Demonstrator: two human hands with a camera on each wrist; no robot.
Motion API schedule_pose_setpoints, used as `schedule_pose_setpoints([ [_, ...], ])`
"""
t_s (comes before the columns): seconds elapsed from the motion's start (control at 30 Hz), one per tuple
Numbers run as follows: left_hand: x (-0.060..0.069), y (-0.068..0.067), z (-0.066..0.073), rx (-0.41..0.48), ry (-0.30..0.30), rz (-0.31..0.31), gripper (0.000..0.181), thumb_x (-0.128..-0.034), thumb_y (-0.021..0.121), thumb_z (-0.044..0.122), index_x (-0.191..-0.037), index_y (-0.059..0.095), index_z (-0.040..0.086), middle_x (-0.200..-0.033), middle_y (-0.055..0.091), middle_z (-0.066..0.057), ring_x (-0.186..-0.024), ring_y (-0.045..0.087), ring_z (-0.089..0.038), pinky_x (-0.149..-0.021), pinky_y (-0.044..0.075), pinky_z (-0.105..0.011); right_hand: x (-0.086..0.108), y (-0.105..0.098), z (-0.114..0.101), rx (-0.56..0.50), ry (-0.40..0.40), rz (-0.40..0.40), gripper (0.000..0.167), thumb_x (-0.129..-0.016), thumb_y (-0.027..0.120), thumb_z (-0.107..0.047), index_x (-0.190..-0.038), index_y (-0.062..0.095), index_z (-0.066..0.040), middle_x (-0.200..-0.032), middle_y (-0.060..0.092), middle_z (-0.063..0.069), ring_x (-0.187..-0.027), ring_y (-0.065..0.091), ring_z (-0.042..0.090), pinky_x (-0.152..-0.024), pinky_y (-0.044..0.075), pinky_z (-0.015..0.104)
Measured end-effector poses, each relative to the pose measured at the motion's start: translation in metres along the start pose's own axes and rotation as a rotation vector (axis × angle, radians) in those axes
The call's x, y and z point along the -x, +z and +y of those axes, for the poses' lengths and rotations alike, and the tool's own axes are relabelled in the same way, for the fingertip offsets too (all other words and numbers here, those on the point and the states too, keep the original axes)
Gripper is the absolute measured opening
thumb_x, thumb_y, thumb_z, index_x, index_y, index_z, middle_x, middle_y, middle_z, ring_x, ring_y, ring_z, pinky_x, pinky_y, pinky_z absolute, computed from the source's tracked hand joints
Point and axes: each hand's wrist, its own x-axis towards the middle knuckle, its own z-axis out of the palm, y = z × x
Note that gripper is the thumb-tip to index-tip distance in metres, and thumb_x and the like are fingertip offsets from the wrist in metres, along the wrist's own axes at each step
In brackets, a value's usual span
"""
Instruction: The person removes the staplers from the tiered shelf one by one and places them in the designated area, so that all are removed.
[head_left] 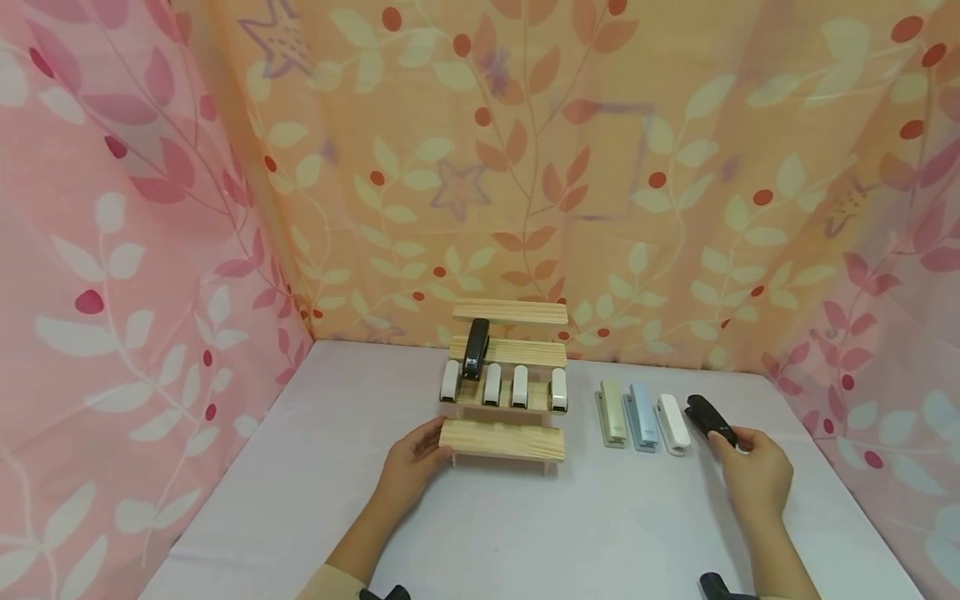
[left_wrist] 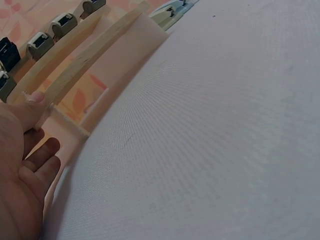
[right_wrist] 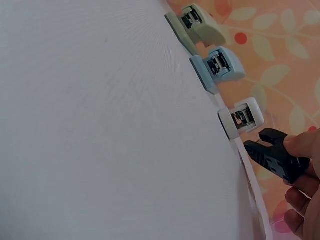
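Observation:
My right hand [head_left: 757,475] pinches a black stapler [head_left: 708,418] between thumb and fingers at the right of the table. In the right wrist view, the black stapler [right_wrist: 277,155] is tilted, beside a white stapler [right_wrist: 242,119]. My left hand [head_left: 411,467] grips the left end of the lowest step of a tiered wooden rack [head_left: 502,439]. Its thumb lies on the board's end in the left wrist view, the other fingers lower down. Several white staplers [head_left: 492,385] stand on the step above, and another black stapler [head_left: 476,348] stands upright behind them on the left.
Right of the rack, a green stapler [head_left: 612,414], a blue stapler [head_left: 642,417] and the white stapler stand in a row on the white-covered table [head_left: 585,533]. Patterned curtains [head_left: 525,167] enclose the table at the back and both sides.

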Motion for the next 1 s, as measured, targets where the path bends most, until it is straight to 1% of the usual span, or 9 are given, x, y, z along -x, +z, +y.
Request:
schedule_pose_setpoints([
  [0.17, -0.001, 0.000, -0.001, 0.002, 0.000, -0.003, 0.060, -0.0893, 0.080, 0.024, -0.144, 0.058, 0.012, -0.145, 0.060, -0.008, -0.134, 0.058, -0.026, -0.107, 0.052, -0.023, 0.000, 0.002, 0.003, 0.010, 0.000, -0.005, 0.045, -0.094, 0.076, -0.030, -0.121, 0.069, 0.005, -0.115, 0.068, 0.032, -0.107, 0.061, 0.047, -0.086, 0.045, 0.057],
  [0.33, -0.001, 0.001, -0.003, 0.001, 0.000, -0.004, 0.059, -0.0900, 0.079, 0.024, -0.144, 0.058, 0.013, -0.145, 0.060, -0.008, -0.134, 0.058, -0.026, -0.108, 0.051, -0.024, 0.001, 0.003, 0.002, 0.025, 0.021, -0.028, 0.048, -0.094, 0.076, -0.033, -0.121, 0.069, 0.005, -0.116, 0.068, 0.032, -0.107, 0.061, 0.047, -0.085, 0.046, 0.057],
  [0.43, -0.001, 0.000, -0.003, -0.003, 0.000, -0.001, 0.059, -0.0903, 0.079, 0.024, -0.144, 0.058, 0.013, -0.145, 0.060, -0.007, -0.134, 0.058, -0.026, -0.108, 0.051, -0.025, 0.001, 0.004, 0.002, 0.044, 0.035, -0.051, 0.051, -0.093, 0.076, -0.037, -0.121, 0.068, 0.006, -0.116, 0.068, 0.031, -0.105, 0.061, 0.046, -0.080, 0.046, 0.054],
  [0.53, 0.000, 0.000, -0.002, 0.000, 0.002, -0.004, 0.059, -0.0907, 0.079, 0.023, -0.145, 0.058, 0.012, -0.146, 0.060, -0.008, -0.134, 0.058, -0.026, -0.108, 0.051, -0.025, 0.001, 0.005, 0.002, 0.069, 0.037, -0.070, 0.053, -0.092, 0.077, -0.040, -0.120, 0.068, 0.005, -0.112, 0.069, 0.030, -0.100, 0.062, 0.044, -0.072, 0.045, 0.047],
  [0.67, 0.000, 0.000, -0.001, 0.005, 0.001, -0.001, 0.059, -0.0906, 0.079, 0.023, -0.144, 0.058, 0.012, -0.146, 0.060, -0.009, -0.134, 0.058, -0.027, -0.108, 0.051, -0.025, 0.000, 0.008, 0.005, 0.103, 0.014, -0.102, 0.056, -0.090, 0.079, -0.044, -0.119, 0.069, 0.004, -0.104, 0.071, 0.025, -0.092, 0.064, 0.038, -0.065, 0.044, 0.040],
  [0.87, 0.001, -0.001, 0.000, -0.002, 0.003, 0.004, 0.059, -0.0901, 0.079, 0.023, -0.144, 0.058, 0.011, -0.145, 0.060, -0.009, -0.133, 0.058, -0.027, -0.107, 0.052, -0.024, 0.001, 0.011, 0.009, 0.140, -0.027, -0.138, 0.057, -0.086, 0.082, -0.043, -0.114, 0.068, 0.005, -0.095, 0.074, 0.022, -0.084, 0.067, 0.037, -0.060, 0.047, 0.040],
  [1.0, 0.000, 0.000, -0.001, 0.002, 0.006, -0.002, 0.059, -0.0900, 0.079, 0.022, -0.144, 0.058, 0.010, -0.144, 0.061, -0.010, -0.133, 0.059, -0.027, -0.107, 0.052, -0.024, 0.003, 0.011, 0.012, 0.154, -0.049, -0.146, 0.057, -0.086, 0.083, -0.043, -0.112, 0.069, 0.005, -0.092, 0.074, 0.021, -0.082, 0.068, 0.036, -0.059, 0.047, 0.040],
])
